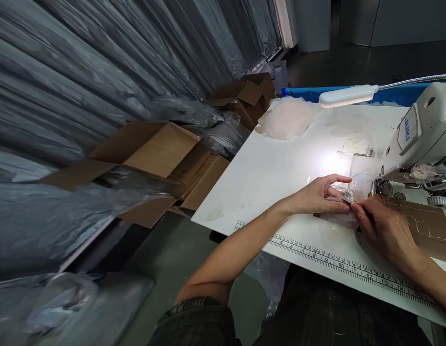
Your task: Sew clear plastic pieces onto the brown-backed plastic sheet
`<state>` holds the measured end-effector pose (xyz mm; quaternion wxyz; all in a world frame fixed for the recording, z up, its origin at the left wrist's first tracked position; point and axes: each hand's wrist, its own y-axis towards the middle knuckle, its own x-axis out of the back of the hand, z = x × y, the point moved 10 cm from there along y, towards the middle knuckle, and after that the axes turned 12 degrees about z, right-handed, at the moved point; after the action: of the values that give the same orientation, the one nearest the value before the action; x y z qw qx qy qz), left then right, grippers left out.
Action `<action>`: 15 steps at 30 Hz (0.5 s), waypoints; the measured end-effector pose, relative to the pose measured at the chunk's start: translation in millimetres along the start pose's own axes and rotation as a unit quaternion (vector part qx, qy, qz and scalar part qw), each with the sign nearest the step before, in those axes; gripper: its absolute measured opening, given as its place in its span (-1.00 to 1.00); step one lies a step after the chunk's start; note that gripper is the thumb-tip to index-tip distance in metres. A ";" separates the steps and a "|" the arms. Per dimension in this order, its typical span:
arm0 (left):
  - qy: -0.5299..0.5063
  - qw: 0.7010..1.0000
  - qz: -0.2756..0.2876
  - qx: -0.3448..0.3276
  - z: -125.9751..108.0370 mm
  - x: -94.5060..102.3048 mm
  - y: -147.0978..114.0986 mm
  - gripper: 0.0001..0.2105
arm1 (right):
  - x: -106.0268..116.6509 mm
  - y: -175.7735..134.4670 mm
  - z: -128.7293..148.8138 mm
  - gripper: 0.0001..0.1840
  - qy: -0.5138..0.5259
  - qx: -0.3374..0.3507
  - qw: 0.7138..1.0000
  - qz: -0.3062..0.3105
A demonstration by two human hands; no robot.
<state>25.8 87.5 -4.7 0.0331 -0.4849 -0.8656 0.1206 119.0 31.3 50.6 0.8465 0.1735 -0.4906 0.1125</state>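
My left hand (322,196) is closed in a pinch, its thumb and fingers on a thin, sheer, pale piece of material (340,220); the index finger stretches out above it. My right hand (390,228) meets it from the right, thumb and fingertips pinched on the same material's edge. Its kind, fabric or film, is hard to make out. Both hands are just in front of the sewing machine (421,134), close to its needle and presser foot (376,186). Part of the material lies on the white table (237,192) beneath my fingers.
A lamp (349,95) on a bendable neck lights the work spot. Pale, gauzy fabric (290,117) is heaped at the table's far left corner. A ruler scale (327,262) runs along the front edge. Brown cardboard (425,223) lies at right; open boxes (163,149) stand left.
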 end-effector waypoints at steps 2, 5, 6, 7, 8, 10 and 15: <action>0.000 1.000 -0.001 -0.003 -0.3 -1.2 0.5 -0.25 | -2.2 0.6 -3.8 -0.31 0.013 -0.019 1.000 0.004; -0.010 1.000 -0.007 -0.004 0.9 2.5 0.9 -0.24 | -3.1 1.0 -15.4 -0.35 0.063 -0.060 0.996 0.004; -0.017 1.000 -0.012 -0.001 2.3 6.3 0.5 -0.23 | -1.8 0.8 -20.7 -0.39 0.084 -0.077 0.994 0.000; -0.023 1.000 -0.017 0.003 3.9 11.4 -0.4 -0.20 | 0.1 0.4 -26.0 -0.42 0.102 -0.094 0.990 -0.004; -0.027 0.999 -0.021 0.008 5.4 17.3 -1.6 -0.18 | 2.3 -0.1 -31.0 -0.45 0.116 -0.108 0.987 -0.006; -0.019 0.999 -0.020 0.017 6.5 28.6 -4.7 -0.13 | 5.5 -0.6 -38.8 -0.46 0.131 -0.131 0.983 0.006; 0.033 0.999 0.006 0.026 0.3 43.2 -13.9 -0.19 | 9.5 -10.4 -49.2 -0.39 0.123 -0.145 0.979 0.067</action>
<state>-8.6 117.1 -4.3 0.0741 -0.4929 -0.8575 0.1274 166.4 41.9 34.4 0.9070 0.0004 -0.4045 0.1170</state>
